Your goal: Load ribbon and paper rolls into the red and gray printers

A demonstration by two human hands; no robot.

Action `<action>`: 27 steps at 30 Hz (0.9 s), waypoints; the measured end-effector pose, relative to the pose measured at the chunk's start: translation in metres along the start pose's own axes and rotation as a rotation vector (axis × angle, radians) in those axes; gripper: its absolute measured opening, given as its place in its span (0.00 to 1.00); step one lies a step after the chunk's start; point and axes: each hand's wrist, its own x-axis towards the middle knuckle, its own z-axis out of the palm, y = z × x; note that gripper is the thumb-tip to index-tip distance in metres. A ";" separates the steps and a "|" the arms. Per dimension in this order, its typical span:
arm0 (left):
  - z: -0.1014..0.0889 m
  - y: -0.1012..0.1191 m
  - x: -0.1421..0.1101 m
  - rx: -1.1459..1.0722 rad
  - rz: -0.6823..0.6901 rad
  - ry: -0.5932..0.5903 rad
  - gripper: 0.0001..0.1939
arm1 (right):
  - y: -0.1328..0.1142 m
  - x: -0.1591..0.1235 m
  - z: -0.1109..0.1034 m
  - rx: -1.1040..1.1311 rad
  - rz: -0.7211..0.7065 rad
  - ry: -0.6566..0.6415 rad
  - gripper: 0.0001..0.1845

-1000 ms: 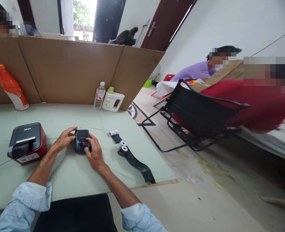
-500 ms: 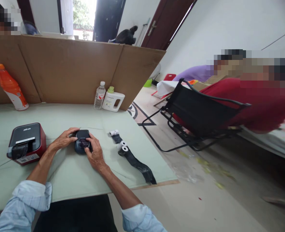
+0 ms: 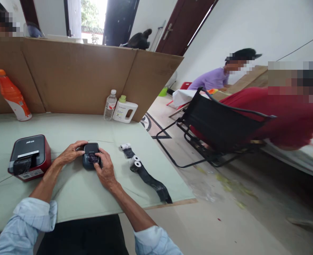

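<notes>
Between my two hands a small dark portable label printer point(image 3: 88, 164) with rounded corners rests on the pale green tabletop. Something shiny and dark lies across its middle. My left hand point(image 3: 73, 153) holds the printer's upper left side, thumb on its face and fingers reaching to the top corner. From the other side my right hand point(image 3: 106, 170) grips the right edge, with the thumb low on the front. To the right of this hand lie several white-cored rolls point(image 3: 137, 164) of black film. One long black strip point(image 3: 155, 184) trails from them to the table's front edge.
A larger red and black label printer point(image 3: 29, 157) stands on the left. Along a cardboard screen point(image 3: 82, 78) are an orange bottle point(image 3: 12, 95), a clear water bottle point(image 3: 110, 105) and a white jug point(image 3: 124, 110). Past the table's right edge are a black folding chair point(image 3: 220, 124) and two people.
My hands and the small printer stay in the same place. In the background, the person in red has shifted slightly.
</notes>
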 end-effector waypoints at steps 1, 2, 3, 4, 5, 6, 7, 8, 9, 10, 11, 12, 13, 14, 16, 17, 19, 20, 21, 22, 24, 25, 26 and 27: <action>0.000 -0.001 0.000 -0.003 0.001 0.002 0.33 | 0.000 0.000 0.000 0.001 -0.011 -0.005 0.19; 0.001 -0.003 0.000 -0.009 -0.002 0.005 0.33 | -0.001 0.000 0.000 0.000 -0.020 -0.007 0.18; 0.001 -0.005 0.000 -0.018 -0.009 0.011 0.33 | -0.001 -0.001 0.001 -0.005 -0.024 -0.004 0.18; 0.001 -0.006 0.000 -0.028 -0.019 0.021 0.33 | -0.002 -0.001 0.001 -0.012 -0.022 0.005 0.17; 0.002 -0.008 0.000 -0.039 -0.035 0.033 0.33 | -0.002 -0.002 0.002 -0.021 -0.014 0.015 0.17; 0.002 -0.009 0.000 -0.051 -0.058 0.047 0.34 | -0.002 -0.003 0.002 -0.029 -0.003 0.024 0.18; 0.003 -0.010 -0.001 -0.063 -0.087 0.060 0.35 | -0.002 -0.003 0.003 -0.035 0.007 0.031 0.18; 0.004 -0.011 -0.001 -0.074 -0.123 0.070 0.36 | -0.002 -0.004 0.003 -0.038 0.013 0.033 0.19; 0.005 -0.011 -0.002 -0.085 -0.162 0.076 0.37 | -0.002 -0.004 0.003 -0.036 0.014 0.031 0.19; 0.006 -0.011 -0.003 -0.097 -0.201 0.080 0.39 | -0.001 -0.005 0.003 -0.031 0.014 0.028 0.20; 0.007 -0.011 -0.004 -0.108 -0.232 0.084 0.40 | -0.001 -0.005 0.003 -0.025 0.015 0.026 0.20; 0.008 -0.010 -0.004 -0.119 -0.253 0.090 0.41 | -0.001 -0.005 0.003 -0.019 0.018 0.023 0.20; 0.008 -0.010 -0.005 -0.130 -0.265 0.097 0.41 | 0.000 -0.005 0.003 -0.013 0.023 0.020 0.20; 0.009 -0.009 -0.006 -0.143 -0.270 0.105 0.40 | 0.000 -0.005 0.002 -0.010 0.029 0.017 0.20; 0.009 -0.008 -0.007 -0.178 -0.276 0.114 0.39 | 0.000 -0.006 0.002 -0.012 0.037 0.014 0.19; 0.010 -0.009 -0.007 -0.201 -0.280 0.112 0.39 | 0.001 -0.006 0.002 -0.014 0.038 0.014 0.19; 0.011 -0.009 -0.007 -0.255 -0.286 0.106 0.40 | 0.002 -0.007 0.002 -0.018 0.034 0.016 0.19; 0.011 -0.010 -0.007 -0.284 -0.288 0.104 0.40 | 0.002 -0.007 0.003 -0.018 0.032 0.017 0.19; 0.012 -0.011 -0.006 -0.314 -0.290 0.105 0.40 | 0.003 -0.007 0.003 -0.016 0.029 0.018 0.19; 0.013 -0.011 -0.006 -0.342 -0.292 0.107 0.40 | 0.003 -0.008 0.003 -0.013 0.026 0.020 0.18; 0.013 -0.012 -0.005 -0.381 -0.298 0.114 0.40 | 0.004 -0.008 0.004 -0.010 0.022 0.023 0.18; 0.014 -0.012 -0.005 -0.393 -0.299 0.117 0.39 | 0.004 -0.008 0.004 -0.009 0.022 0.023 0.17; 0.014 -0.012 -0.004 -0.400 -0.300 0.119 0.38 | 0.004 -0.008 0.004 -0.009 0.023 0.022 0.17; 0.014 -0.012 -0.004 -0.405 -0.300 0.120 0.37 | 0.004 -0.008 0.004 -0.010 0.026 0.022 0.17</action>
